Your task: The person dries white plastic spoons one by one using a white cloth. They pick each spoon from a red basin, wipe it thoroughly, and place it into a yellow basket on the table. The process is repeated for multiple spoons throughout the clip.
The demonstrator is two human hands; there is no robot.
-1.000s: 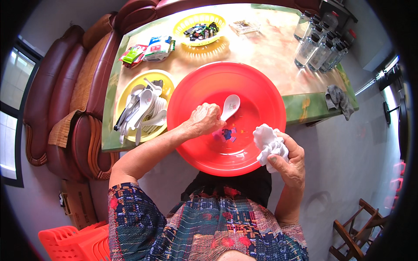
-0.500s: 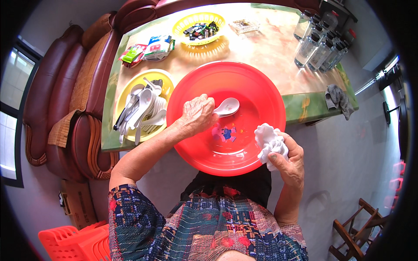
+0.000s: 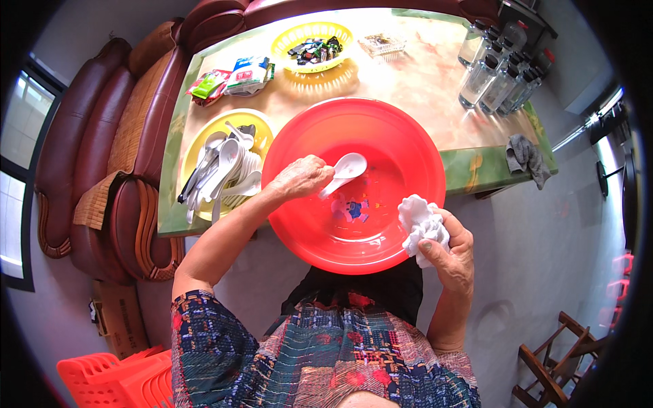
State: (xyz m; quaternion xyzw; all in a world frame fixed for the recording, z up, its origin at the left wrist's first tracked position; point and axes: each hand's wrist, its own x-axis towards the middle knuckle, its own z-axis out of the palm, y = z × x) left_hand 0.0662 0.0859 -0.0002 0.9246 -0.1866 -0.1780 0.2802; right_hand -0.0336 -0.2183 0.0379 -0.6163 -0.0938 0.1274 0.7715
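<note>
Over the left half of a large red basin [image 3: 401, 129], my left hand [image 3: 305, 178] grips a white soup spoon [image 3: 351, 165] by its handle, the bowl of the spoon pointing away to the right. A crumpled white cloth [image 3: 423, 228] is bunched in my right hand [image 3: 454, 253] at the basin's right near rim. The basin has a cartoon print [image 3: 350, 209] on its bottom and rests partly on the table's near edge. Left of it, a yellow plate [image 3: 194, 149] bears a heap of white spoons [image 3: 228, 160] and other utensils.
On the stone-patterned table [image 3: 422, 81] stand a yellow basket [image 3: 309, 66] of small packets, some plastic packages [image 3: 248, 75], a clear dish [image 3: 382, 44] and several glass bottles [image 3: 479, 81]. A grey rag [image 3: 525, 158] hangs over the right edge. Leather sofas [image 3: 88, 129] line the left.
My left hand has turned the spoon, so its bowl now tilts more upward and sits slightly further left. My right hand with the cloth has hardly moved.
</note>
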